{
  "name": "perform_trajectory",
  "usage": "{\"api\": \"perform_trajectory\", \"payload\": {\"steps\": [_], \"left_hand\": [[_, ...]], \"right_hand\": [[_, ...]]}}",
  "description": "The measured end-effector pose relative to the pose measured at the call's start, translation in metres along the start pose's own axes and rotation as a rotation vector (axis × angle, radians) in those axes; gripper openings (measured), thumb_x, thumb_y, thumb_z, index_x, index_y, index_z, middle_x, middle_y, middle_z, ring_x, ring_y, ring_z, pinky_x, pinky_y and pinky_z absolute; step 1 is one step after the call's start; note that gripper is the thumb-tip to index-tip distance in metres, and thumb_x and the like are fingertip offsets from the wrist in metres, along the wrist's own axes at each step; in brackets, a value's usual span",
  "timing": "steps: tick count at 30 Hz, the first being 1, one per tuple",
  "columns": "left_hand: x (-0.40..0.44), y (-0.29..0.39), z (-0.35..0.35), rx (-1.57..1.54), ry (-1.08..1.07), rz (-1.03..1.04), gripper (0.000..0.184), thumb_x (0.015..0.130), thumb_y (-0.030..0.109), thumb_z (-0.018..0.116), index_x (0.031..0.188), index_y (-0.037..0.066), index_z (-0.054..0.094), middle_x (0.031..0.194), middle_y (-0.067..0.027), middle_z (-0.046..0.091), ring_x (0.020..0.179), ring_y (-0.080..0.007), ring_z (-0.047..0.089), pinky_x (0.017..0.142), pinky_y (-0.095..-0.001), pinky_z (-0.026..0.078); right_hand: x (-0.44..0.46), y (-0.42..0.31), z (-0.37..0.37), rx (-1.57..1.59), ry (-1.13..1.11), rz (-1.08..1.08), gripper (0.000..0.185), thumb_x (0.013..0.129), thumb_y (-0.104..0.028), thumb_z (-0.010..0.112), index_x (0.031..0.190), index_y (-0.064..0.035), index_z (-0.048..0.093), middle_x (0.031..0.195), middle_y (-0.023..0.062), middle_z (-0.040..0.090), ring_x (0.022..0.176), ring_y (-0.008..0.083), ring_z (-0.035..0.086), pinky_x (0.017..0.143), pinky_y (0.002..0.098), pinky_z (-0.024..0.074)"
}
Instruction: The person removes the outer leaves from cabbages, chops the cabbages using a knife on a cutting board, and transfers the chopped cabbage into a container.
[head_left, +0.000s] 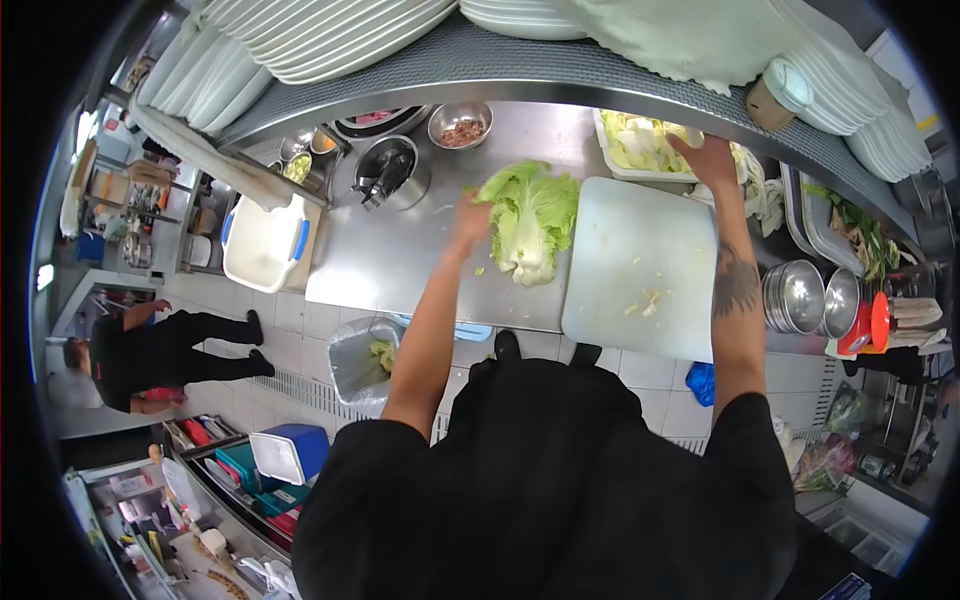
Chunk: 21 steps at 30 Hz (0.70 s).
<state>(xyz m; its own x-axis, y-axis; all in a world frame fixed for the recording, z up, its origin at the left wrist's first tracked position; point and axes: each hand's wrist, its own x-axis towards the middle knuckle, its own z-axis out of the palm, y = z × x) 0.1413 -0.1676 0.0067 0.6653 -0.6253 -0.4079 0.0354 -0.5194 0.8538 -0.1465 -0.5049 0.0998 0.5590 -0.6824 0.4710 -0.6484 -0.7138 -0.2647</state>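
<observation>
A leafy green cabbage [527, 225] lies on the steel counter, left of a white cutting board [640, 260] with small scraps on it. My left hand [472, 218] is at the cabbage's left leaves; its fingers are blurred, so I cannot make out whether they grip a leaf. Behind the board stands a white tray [625, 172] of cut pale green leaves. My right hand [706, 160] reaches over the tray's right part, fingers spread apart near the cut leaves, with nothing visible in them.
A steel pot [408, 180] and a bowl of reddish bits [461, 126] stand at the back left. A shelf edge [480, 75] overhangs the counter. Steel bowls [795, 297] are at right, a lined bin [350, 365] below left. Another person [130, 345] stands far left.
</observation>
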Motion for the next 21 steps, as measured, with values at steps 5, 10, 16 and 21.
{"api": "perform_trajectory", "payload": {"steps": [5,10,16,21], "left_hand": [[-0.042,0.017,-0.032,-0.153,0.149,-0.12,0.061,0.093,0.033,0.058,0.144,0.008,0.038,0.104,-0.0128,0.061,0.093,-0.0269,0.061,0.072,-0.0435,0.052],[-0.034,-0.032,0.056,0.435,0.336,0.182,0.083,0.084,0.038,0.066,0.145,-0.005,0.03,0.123,-0.0333,0.051,0.112,-0.0474,0.052,0.094,-0.0542,0.043],[-0.065,-0.013,0.101,0.73,0.156,-0.013,0.099,0.078,0.039,0.072,0.148,-0.008,0.02,0.133,-0.033,0.044,0.124,-0.0486,0.045,0.099,-0.0518,0.043],[-0.025,-0.034,0.07,0.567,0.114,0.16,0.085,0.077,0.031,0.072,0.142,-0.008,0.033,0.117,-0.0299,0.058,0.106,-0.0403,0.061,0.09,-0.0446,0.051]], "right_hand": [[-0.039,-0.078,0.05,0.417,-0.127,0.229,0.029,0.087,-0.03,0.065,0.107,-0.0081,0.067,0.101,0.0172,0.069,0.085,0.0338,0.067,0.078,0.0411,0.0535],[-0.144,-0.163,0.093,0.556,-0.496,0.244,0.017,0.083,-0.021,0.063,0.088,-0.0073,0.072,0.083,0.0177,0.07,0.078,0.0368,0.068,0.072,0.0442,0.054],[-0.197,-0.176,0.089,0.579,-0.59,0.34,0.02,0.083,-0.018,0.064,0.093,-0.0014,0.068,0.086,0.0196,0.07,0.079,0.0347,0.069,0.073,0.0415,0.0544],[-0.208,-0.192,0.084,0.47,-0.604,0.251,0.04,0.082,-0.023,0.069,0.11,0.0023,0.056,0.1,0.0275,0.064,0.09,0.042,0.065,0.079,0.0471,0.0534]]}}
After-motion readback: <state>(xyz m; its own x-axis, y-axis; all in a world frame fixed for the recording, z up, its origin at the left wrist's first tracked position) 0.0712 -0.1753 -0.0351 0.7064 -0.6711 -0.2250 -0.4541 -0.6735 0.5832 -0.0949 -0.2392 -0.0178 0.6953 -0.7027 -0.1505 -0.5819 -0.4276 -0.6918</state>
